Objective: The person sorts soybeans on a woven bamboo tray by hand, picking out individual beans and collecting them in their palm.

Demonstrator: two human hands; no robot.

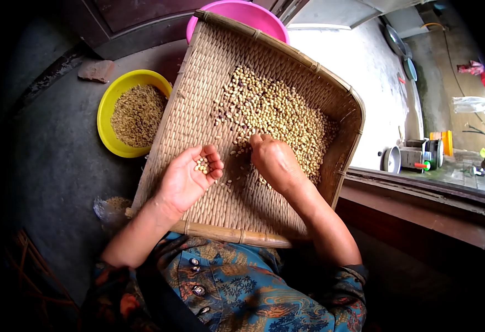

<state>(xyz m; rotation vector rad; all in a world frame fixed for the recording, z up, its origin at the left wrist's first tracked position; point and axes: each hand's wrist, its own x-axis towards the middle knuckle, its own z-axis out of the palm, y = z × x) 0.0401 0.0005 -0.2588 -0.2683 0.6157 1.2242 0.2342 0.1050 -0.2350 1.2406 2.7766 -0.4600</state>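
A woven bamboo tray (209, 72) with a raised rim rests before me. Pale beans (292, 110), with some dark ones among them, are spread over its upper and right part. My left hand (190, 177) is palm up over the tray's left side, its fingers curled round several pale beans (202, 165) in the palm. My right hand (275, 163) reaches down to the lower left edge of the bean pile, its fingers pressed together; whatever is between the fingertips is hidden.
At the left a yellow bowl (105, 119) holds small brown pieces, near a brick (96, 71). Behind the tray stands a pink basin (253, 16). A plastic bag (109, 210) lies on the floor. A door sill (419, 193) runs along the right.
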